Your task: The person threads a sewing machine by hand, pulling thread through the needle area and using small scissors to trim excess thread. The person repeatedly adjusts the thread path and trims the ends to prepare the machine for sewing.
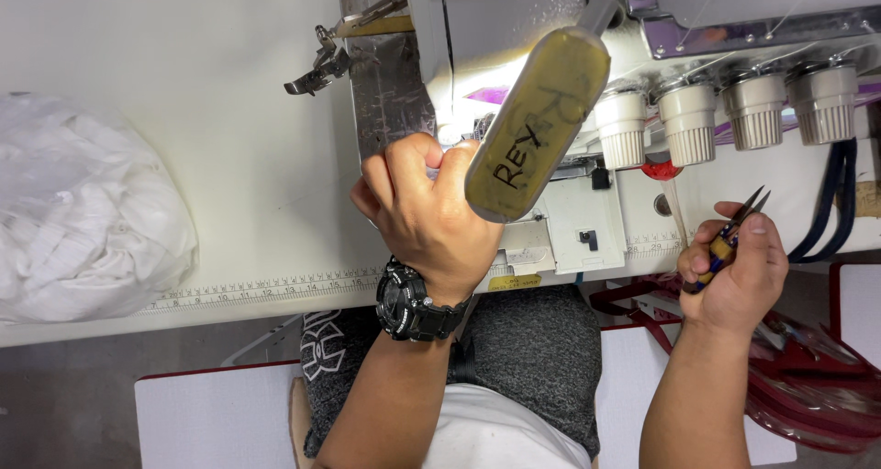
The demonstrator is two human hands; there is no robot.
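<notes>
Head view: my left hand (424, 214) pinches unseen work beside the sewing machine (551, 111), nearer it than my right hand (734, 265), clenched around snips (727, 240) pointing away from the table's front edge.

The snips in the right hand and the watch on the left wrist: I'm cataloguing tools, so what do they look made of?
Snips: bright metal tips, so probably steel; the mottled glossy handle looks plastic. Watch: matte black, chunky, likely resin or rubber.
</notes>
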